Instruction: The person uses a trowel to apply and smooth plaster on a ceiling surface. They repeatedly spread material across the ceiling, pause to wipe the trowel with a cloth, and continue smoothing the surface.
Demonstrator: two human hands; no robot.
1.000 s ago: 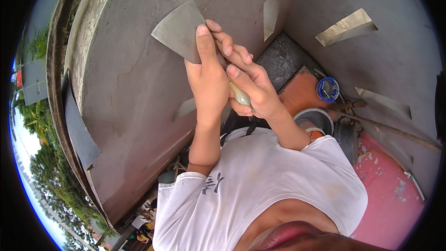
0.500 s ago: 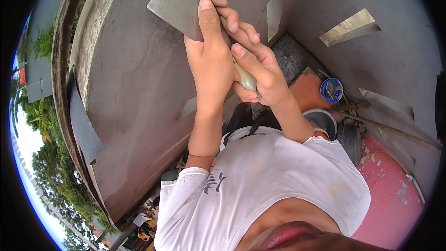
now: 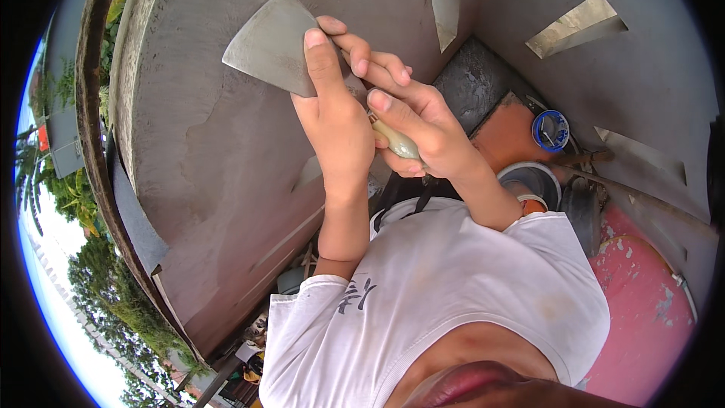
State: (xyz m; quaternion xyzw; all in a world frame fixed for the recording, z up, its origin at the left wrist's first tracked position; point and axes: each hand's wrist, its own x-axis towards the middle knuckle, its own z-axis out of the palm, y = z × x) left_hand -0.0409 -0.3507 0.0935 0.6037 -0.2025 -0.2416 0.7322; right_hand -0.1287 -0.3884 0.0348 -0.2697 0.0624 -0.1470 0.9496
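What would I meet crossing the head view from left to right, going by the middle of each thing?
Curved brown rail, scraper blade, left hand, right hand, blue-rimmed container, pink surface with flaking paint.

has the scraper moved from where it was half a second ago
Yes: judged against the narrow upright wall slot, the scraper now sits lower in the picture and slightly farther left.

Dark lettering on white shirt, unreadable.
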